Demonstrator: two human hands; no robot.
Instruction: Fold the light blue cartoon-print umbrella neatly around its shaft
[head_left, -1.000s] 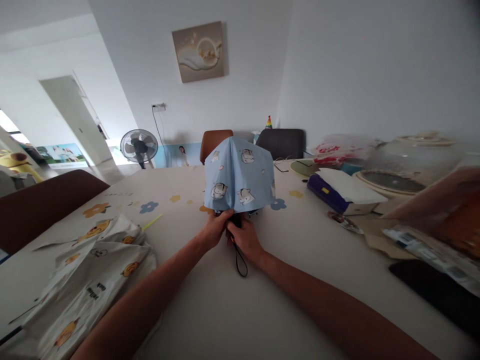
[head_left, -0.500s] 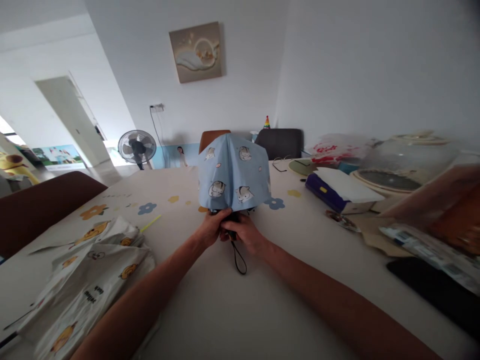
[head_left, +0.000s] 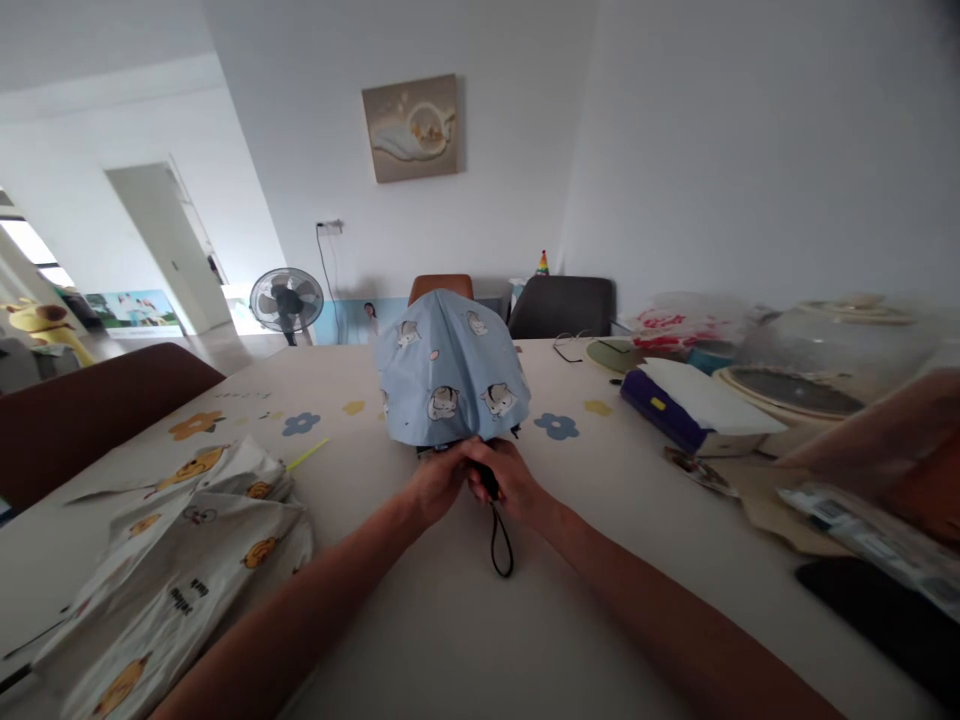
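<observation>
A light blue umbrella (head_left: 457, 370) with cartoon animal prints is in front of me, its canopy partly folded and pointing away over the table. My right hand (head_left: 511, 482) wraps round its black handle, from which a thin wrist strap (head_left: 502, 550) hangs. Just left of it, my left hand (head_left: 442, 480) is closed at the canopy's lower edge, around the shaft or the top of the handle. The canopy hides part of its fingers. The two hands touch each other.
On the left of the table (head_left: 405, 620) lies a crumpled white umbrella (head_left: 202, 570) with yellow duck prints. Along the right are a purple-and-white box (head_left: 675, 405), glasses (head_left: 570, 347), a black flat item (head_left: 877, 620) and plastic packaging. Chairs stand around, with a fan (head_left: 286, 303) behind.
The blue canopy has tilted left and looks a little wider at its lower edge. The handle has swung slightly right with my hands. The whole view has shifted a little.
</observation>
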